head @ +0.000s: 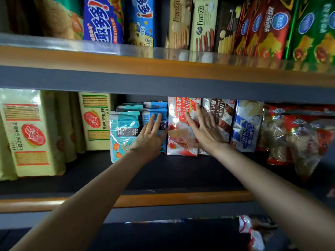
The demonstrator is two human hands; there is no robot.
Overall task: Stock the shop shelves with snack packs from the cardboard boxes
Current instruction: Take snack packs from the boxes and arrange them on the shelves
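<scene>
Both my arms reach into the middle shelf. My left hand lies with straight fingers against a blue biscuit pack standing upright. A light blue pack stands just left of it. My right hand has its fingers spread flat at the right edge of a red strawberry wafer pack, in front of a brown wafer pack. A blue-and-white wafer pack stands further right. Neither hand grips anything. No cardboard box is in view.
Yellow cracker packs fill the shelf's left side and red bagged snacks its right. The upper shelf carries upright biscuit boxes. A lower shelf shows a red-and-white pack. Dark bare shelf floor lies in front of the packs.
</scene>
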